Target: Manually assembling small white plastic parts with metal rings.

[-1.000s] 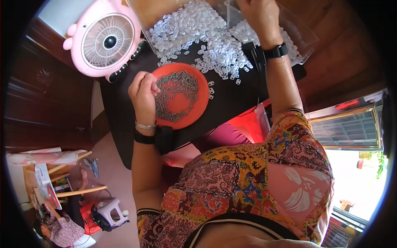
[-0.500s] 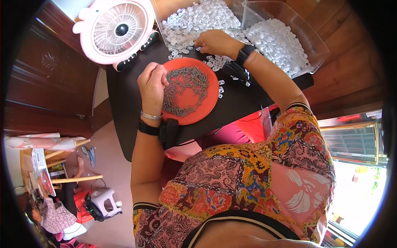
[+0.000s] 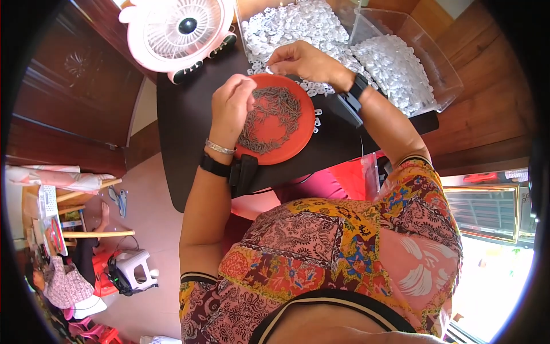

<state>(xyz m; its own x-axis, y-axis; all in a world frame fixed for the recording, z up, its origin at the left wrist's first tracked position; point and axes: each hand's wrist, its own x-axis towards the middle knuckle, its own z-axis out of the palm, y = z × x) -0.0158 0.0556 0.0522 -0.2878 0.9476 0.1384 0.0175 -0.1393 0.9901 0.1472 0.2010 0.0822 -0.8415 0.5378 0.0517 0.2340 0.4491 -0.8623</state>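
A round orange plate lies on the dark table, with a ring of small grey screws on it. Over the plate's left side is my left hand, its fingers pinched together; whatever is between them is too small or hidden to name. My right hand is just beyond the plate's far edge, its thumb and forefinger closed on a small white plastic piece. Similar white pieces with holes are scattered beside the plate, partly beneath my right wrist.
Behind my right hand, a clear bin has two compartments heaped with white pieces. A pink fan stands at the far left of the dark table. Bands with black devices sit on both my wrists. On the floor at left is a pale stool; another person's foot shows nearby.
My left hand has risen off the plate's left rim and shifted right, closer to my right hand. My right hand has drawn back from the loose white pieces, one now showing at its fingertips.
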